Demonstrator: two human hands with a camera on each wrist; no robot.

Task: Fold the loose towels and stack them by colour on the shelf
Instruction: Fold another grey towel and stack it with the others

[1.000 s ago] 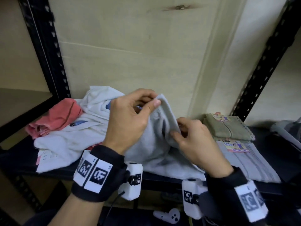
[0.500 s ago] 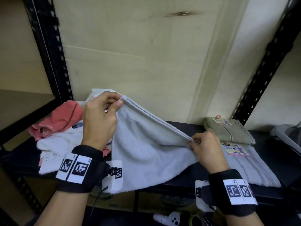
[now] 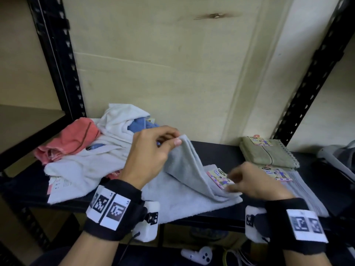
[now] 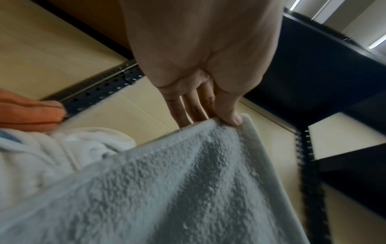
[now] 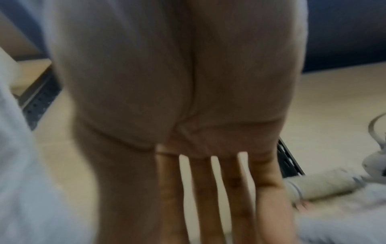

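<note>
Black metal shelf (image 3: 221, 150) in front of me, pale grey terry towel (image 3: 184, 189) half draped on its front edge, my left hand (image 3: 148, 156) pinching one raised corner, my right hand (image 3: 255, 181) blurred, fingers straight, beside its paper label (image 3: 219, 177)

Loose towels (image 3: 82, 162) lie left of folded towels (image 3: 269, 152) on the shelf (image 3: 217, 152)

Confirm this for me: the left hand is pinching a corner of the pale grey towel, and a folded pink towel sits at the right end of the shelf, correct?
Not quite. The folded towel at the right end of the shelf is olive green, not pink, as the head view shows. The left hand does pinch a corner of the pale grey towel.
</note>
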